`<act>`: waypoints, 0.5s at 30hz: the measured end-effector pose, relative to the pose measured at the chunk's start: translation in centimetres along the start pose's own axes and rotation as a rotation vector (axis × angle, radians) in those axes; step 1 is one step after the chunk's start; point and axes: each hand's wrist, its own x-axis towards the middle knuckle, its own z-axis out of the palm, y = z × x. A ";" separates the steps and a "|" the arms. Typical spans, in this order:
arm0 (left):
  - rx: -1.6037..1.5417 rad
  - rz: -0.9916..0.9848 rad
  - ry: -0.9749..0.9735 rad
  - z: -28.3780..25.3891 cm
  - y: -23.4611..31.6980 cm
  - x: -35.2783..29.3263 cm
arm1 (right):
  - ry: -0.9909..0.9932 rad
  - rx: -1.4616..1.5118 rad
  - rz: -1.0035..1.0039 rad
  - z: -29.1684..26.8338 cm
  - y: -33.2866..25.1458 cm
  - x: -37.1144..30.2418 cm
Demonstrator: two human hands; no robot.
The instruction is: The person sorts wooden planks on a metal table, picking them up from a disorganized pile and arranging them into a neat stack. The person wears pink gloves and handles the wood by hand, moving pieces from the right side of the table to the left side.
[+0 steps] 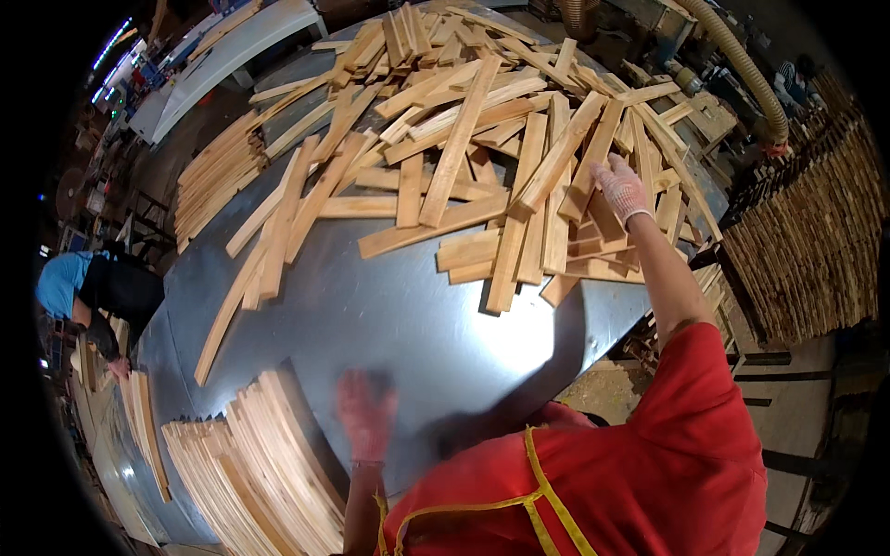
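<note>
My right hand [621, 192], in a pale knitted glove, reaches into a loose heap of wooden slats [461, 139]. Its fingers are apart at the edge of one slat [591, 159]; a firm grip on it does not show. Low over the metal tabletop [371, 310] is my left hand [365, 415], in a reddish glove and blurred by motion. It looks open, thumb apart from the fingers, with nothing visible in it. Just left of it lies a row of slats [278, 440] set side by side.
Another person in a blue top [67, 283] bends over slats at the far left. Stacked slats [218, 171] lie at the table's left edge. To the right stands a tall stack of wood pieces [802, 232], with a ribbed hose [742, 56] above.
</note>
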 end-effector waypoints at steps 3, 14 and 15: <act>-0.322 0.222 0.064 5.0 7.1 8.6 | -0.048 -0.051 0.055 1.6 3.0 5.2; -0.785 -0.099 -0.559 10.0 30.9 28.1 | 0.033 0.420 0.231 6.6 0.0 3.1; -0.677 -0.087 -0.537 10.0 31.2 28.0 | 0.023 0.449 0.280 6.7 -0.7 2.0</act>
